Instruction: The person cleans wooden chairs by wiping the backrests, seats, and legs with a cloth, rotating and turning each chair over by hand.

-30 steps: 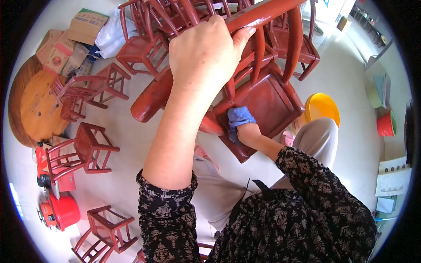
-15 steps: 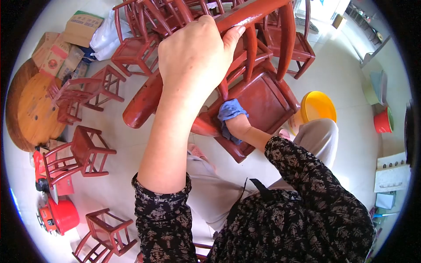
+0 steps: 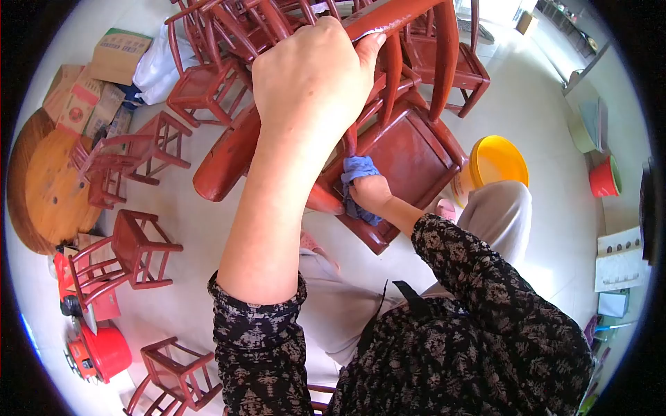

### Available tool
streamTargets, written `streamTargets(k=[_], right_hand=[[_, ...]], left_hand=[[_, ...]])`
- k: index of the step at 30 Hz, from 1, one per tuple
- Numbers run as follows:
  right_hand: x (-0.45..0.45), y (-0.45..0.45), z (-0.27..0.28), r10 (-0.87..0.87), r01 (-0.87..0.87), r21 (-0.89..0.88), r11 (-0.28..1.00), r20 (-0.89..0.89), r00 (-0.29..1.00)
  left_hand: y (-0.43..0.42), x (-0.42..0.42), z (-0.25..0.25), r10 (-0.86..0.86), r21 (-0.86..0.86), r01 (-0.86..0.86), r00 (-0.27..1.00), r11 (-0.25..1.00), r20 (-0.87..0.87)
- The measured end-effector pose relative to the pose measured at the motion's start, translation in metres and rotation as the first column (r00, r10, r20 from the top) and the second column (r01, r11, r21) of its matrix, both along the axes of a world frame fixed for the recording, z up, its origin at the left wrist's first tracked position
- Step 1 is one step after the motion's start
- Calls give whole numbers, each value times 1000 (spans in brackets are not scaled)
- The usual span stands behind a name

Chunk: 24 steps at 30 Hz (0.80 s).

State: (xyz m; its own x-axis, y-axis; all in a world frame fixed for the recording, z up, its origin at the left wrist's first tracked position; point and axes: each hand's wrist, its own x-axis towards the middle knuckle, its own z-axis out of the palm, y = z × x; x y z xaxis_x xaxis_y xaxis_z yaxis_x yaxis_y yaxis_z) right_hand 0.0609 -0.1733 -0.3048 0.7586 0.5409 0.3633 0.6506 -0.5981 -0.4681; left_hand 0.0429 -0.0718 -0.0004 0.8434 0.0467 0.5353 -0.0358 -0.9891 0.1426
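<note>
At the left edge of the seat of a glossy red-brown wooden chair (image 3: 413, 156), a crumpled blue cloth (image 3: 359, 168) is held by the right hand (image 3: 371, 193). The governing relation is cloth to fingers: the cloth lies on the left side of the right hand, directly against the fingers, with no visible gap. Its bunched upper part projects forward of the knuckles; a looser fold hangs back toward the person. The long axis of the cloth therefore runs roughly fore-and-aft, following the seat's left side rather than crossing the recessed panel.

Right fingers: curled inward and closed on the cloth; the fingertips are hidden in the folds. The right hand is the nearer of the two to the cloth and is in contact with it.

Left hand (image 3: 312, 76): forward and left of the right hand, well apart from the cloth. The fingers are wrapped over the chair's thick rounded top rail (image 3: 399, 17), with the thumb laid along its near face; the fingertips are out of sight beneath. The rail runs diagonally, from near left to far right, and the seat lies to its right.

A yellow plastic bucket (image 3: 498, 163) stands just beside the seat's right side, near the person's knee (image 3: 501, 208).
</note>
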Motion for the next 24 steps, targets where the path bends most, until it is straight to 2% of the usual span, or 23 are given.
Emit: streamTargets(k=[3,7,9,10,11,13,14,16,17,19,21,22,23,24], right_hand=[[-7,-21,-7,74,-77,-87,993,-37,997],[-24,-64,-17,171,-171,-33,985,-16,985],[-23,-76,-19,-18,-89,-276,957,-363,932],[-11,-80,-12,-92,2,-245,969,-355,930],[-5,-78,-6,-85,38,-147,988,-329,940],[11,-68,-4,19,-7,77,997,-153,988],[18,-59,-5,8,6,84,996,-157,988],[30,-39,-9,47,-55,187,981,50,998],[34,-32,-11,35,-43,196,980,44,998],[35,-22,-17,-25,27,25,999,-109,994],[34,-23,-24,-81,86,64,994,-89,993],[33,-26,-28,-70,66,-28,997,-217,974],[29,-28,-33,-70,34,-110,993,-345,936],[21,-34,-34,-83,52,-97,994,-350,933]], left_hand=[[-3,3,2,11,-8,-11,999,1000,-45],[-5,8,3,25,24,-23,996,999,-84],[-5,13,2,34,41,-30,995,999,-92],[-9,19,1,25,58,-20,996,998,-91],[-10,22,0,27,71,-21,996,997,-86],[-22,25,3,26,119,-18,998,993,-64],[-28,30,2,14,126,-5,998,992,-68],[-37,41,3,3,132,16,990,991,-140],[-41,48,3,-7,140,27,989,990,-145],[-50,57,5,4,225,29,990,974,-144],[-54,60,7,8,185,25,985,982,-173],[-54,61,8,19,142,9,980,990,-198],[-52,61,4,-25,151,39,995,988,-94],[-51,63,4,11,159,14,988,987,-155]])
